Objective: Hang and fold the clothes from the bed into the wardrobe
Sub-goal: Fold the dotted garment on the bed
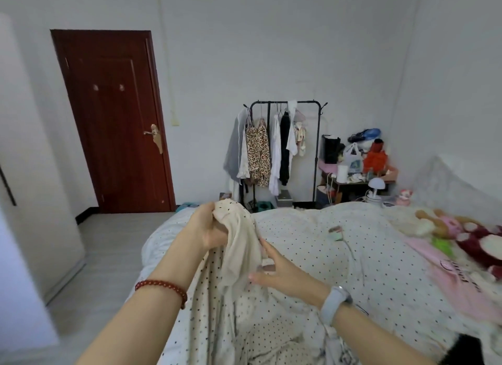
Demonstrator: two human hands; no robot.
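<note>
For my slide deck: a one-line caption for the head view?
Left hand grips a cream dotted garment above the bed; right hand touches its lower folds.

I get soft, even, slightly dim light with a cool cast, no hard shadows or glare. The wide lens bends the door point(114, 120) and walls near the edges. The plush toys point(467, 237) at right smear with blur; overall focus is soft.
</note>
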